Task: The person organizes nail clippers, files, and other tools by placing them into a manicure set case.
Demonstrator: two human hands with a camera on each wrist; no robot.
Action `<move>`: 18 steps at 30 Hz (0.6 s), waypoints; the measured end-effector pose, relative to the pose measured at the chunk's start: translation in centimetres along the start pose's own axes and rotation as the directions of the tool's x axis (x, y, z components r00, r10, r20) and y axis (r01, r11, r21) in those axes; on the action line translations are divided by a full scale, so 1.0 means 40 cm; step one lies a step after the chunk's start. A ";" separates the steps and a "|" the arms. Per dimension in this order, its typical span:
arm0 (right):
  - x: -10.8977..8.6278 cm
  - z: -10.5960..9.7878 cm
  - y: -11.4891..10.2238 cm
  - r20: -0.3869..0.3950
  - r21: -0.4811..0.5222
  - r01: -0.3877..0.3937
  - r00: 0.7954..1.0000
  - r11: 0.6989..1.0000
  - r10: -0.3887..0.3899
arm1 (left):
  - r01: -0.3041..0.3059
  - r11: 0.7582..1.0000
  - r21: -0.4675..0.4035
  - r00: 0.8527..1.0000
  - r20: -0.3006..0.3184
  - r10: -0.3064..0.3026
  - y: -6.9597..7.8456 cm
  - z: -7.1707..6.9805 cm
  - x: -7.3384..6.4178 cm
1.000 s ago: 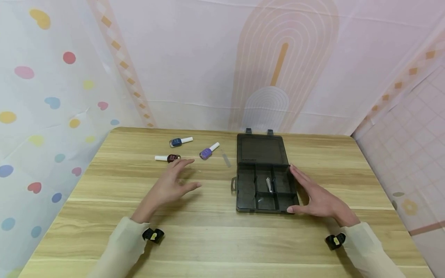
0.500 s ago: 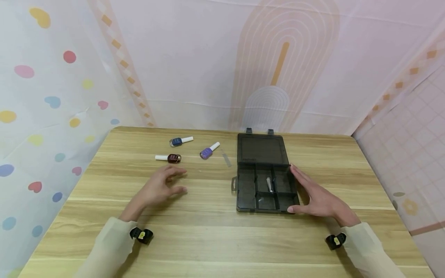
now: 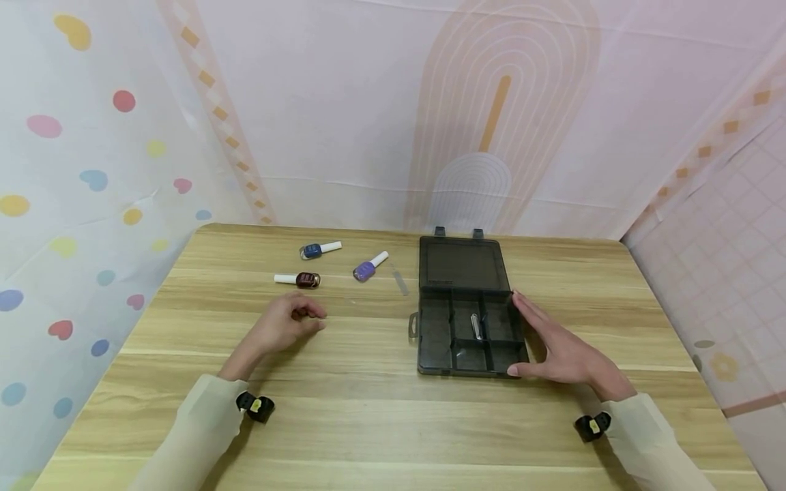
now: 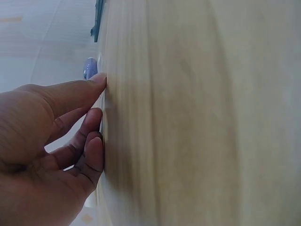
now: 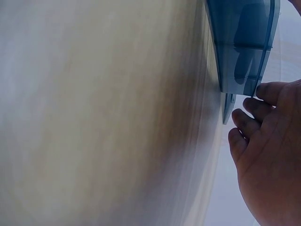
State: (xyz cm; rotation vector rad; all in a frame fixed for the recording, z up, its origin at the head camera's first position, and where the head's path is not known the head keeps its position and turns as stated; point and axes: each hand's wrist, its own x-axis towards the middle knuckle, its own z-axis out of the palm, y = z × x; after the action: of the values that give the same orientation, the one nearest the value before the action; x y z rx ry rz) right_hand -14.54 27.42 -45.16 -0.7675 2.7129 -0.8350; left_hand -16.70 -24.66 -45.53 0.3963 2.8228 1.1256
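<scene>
My left hand (image 3: 285, 324) rests low over the table left of the middle, thumb and index tips close together. In the left wrist view its fingers (image 4: 94, 155) are loosely curled by the tabletop, and nothing shows between them. Just beyond it lies a dark red nail polish bottle (image 3: 307, 279) with a white cap. My right hand (image 3: 561, 351) rests along the right side of an open dark plastic compartment box (image 3: 436, 334), fingers nearly straight at its edge and thumb at the front right corner. Nail clippers (image 3: 475, 326) lie in the box's back middle compartment.
A blue nail polish bottle (image 3: 313, 251) and a purple one (image 3: 365, 271) lie at the back, with a thin grey nail file (image 3: 400, 281) beside them. The box's lid (image 3: 463, 262) lies folded back toward the wall cloth (image 3: 344, 136).
My left hand has drawn back toward the left, away from the red bottle, and its thumb and fingers have come closer together. The right hand and box have stayed put.
</scene>
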 end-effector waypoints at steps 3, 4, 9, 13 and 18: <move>0.000 0.000 -0.002 0.002 0.004 -0.002 1.000 1.000 0.002 | 0.007 1.000 -0.007 1.000 0.003 -0.007 -0.003 0.001 0.001; 0.000 -0.001 -0.002 0.002 0.007 -0.001 1.000 1.000 0.001 | 0.010 1.000 -0.007 1.000 0.005 -0.010 -0.004 0.002 0.002; 0.001 -0.002 -0.004 0.009 0.011 -0.003 1.000 1.000 0.003 | 0.009 1.000 0.001 1.000 0.000 -0.009 -0.007 0.003 0.001; 0.002 -0.002 -0.003 0.012 0.011 -0.005 1.000 1.000 0.004 | 0.001 1.000 0.006 1.000 -0.017 -0.001 -0.003 0.004 -0.001; 0.001 -0.001 -0.001 0.013 0.012 -0.004 1.000 1.000 0.004 | 0.013 1.000 0.009 0.999 -0.036 -0.013 0.001 0.004 -0.002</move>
State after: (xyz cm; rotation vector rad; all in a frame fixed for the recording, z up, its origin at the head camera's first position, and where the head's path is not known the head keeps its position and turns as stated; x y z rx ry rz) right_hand -14.58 27.38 -45.13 -0.7620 2.6952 -0.8414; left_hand -16.57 -24.55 -45.61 0.3620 2.8580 1.1285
